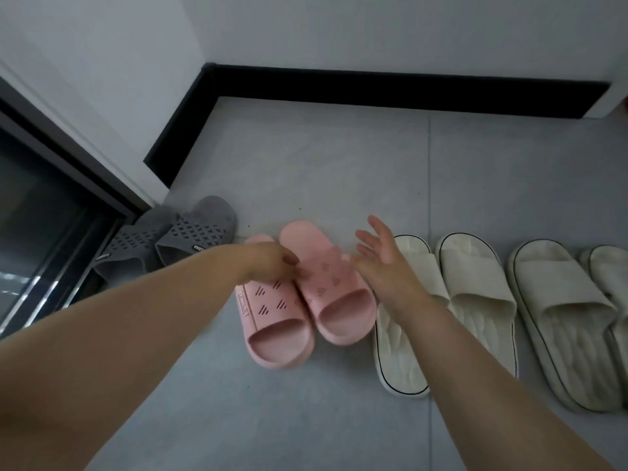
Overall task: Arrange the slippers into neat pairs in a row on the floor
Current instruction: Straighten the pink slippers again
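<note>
Firstly, two grey slippers point(163, 246) lie overlapped beside the door frame point(112, 195). Next, the left hand point(268, 263) reaches down on the pink pair point(333, 287), its fingers bent onto it; I cannot tell if they grip. This pair lies on the floor point(306, 164), side by side and touching. The right hand point(387, 263) hovers just beside it with fingers straight and spread, holding nothing. Cream slippers point(475, 277) stand in a row at right.
</note>
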`<state>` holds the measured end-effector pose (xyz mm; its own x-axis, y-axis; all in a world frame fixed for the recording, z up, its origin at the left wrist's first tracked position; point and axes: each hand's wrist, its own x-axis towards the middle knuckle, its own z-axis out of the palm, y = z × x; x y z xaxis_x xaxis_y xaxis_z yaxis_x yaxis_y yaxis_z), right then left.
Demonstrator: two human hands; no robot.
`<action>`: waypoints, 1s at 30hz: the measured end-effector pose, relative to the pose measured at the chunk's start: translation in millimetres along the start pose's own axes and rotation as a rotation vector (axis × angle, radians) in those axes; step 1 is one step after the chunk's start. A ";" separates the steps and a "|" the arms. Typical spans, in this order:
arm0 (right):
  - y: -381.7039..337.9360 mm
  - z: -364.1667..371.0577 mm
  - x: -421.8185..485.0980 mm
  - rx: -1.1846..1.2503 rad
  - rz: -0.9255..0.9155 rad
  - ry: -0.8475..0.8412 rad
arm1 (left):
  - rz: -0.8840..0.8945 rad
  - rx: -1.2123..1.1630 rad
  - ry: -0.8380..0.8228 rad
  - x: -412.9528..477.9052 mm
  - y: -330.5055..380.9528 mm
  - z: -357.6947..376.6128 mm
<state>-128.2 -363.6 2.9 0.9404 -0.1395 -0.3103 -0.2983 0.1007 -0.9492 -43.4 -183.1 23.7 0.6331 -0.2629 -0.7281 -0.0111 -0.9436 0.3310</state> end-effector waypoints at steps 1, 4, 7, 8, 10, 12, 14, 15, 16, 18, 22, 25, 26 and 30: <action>-7.3 -5.1 -1.3 0.044 -0.011 0.014 | -0.021 -0.159 0.022 -2.3 3.5 -4.5; -31.3 -21.8 -3.5 0.127 -0.073 0.039 | -0.177 -0.812 0.027 -13.1 16.6 -15.0; -49.2 -33.8 -4.1 0.113 -0.108 0.017 | -0.251 -1.183 0.028 -23.2 27.5 -17.9; -52.2 -35.5 -4.7 0.080 -0.108 -0.005 | -0.254 -1.320 0.013 -24.7 30.1 -18.0; -53.6 -34.6 -6.6 0.005 -0.090 -0.065 | -0.235 -1.544 -0.034 -23.7 33.3 -14.2; -47.8 -29.4 -8.7 -0.050 -0.043 -0.123 | -0.225 -1.664 -0.058 -21.0 34.1 -3.6; -36.6 -21.5 -10.0 -0.088 0.008 -0.166 | -0.270 -1.699 -0.050 -17.3 31.0 14.7; -30.1 -16.9 -10.2 -0.113 0.030 -0.186 | -0.306 -1.655 -0.035 -16.5 27.7 25.1; -23.2 -12.4 -10.5 -0.143 0.049 -0.205 | -0.351 -1.542 -0.017 -17.1 24.1 34.1; -9.7 -3.7 -11.2 -0.227 0.085 -0.237 | -0.400 -1.210 -0.025 -20.2 15.8 45.5; 16.1 8.7 -13.3 -0.334 0.132 -0.251 | -0.327 -0.329 0.153 -24.0 -1.9 32.8; 29.8 16.7 -14.3 -0.459 0.080 -0.145 | -0.121 0.265 0.445 -21.0 -21.3 20.0; 33.2 18.7 -13.9 -0.518 0.058 -0.103 | -0.050 0.261 0.499 -20.5 -26.2 19.1; 42.4 26.3 -11.4 -0.783 -0.007 -0.047 | 0.158 0.226 0.485 -12.9 -42.2 15.8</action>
<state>-147.3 -331.8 -32.5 0.9433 -0.0938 -0.3184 -0.3045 -0.6262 -0.7177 -63.3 -143.1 9.7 0.8935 -0.3321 -0.3024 -0.2665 -0.9339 0.2383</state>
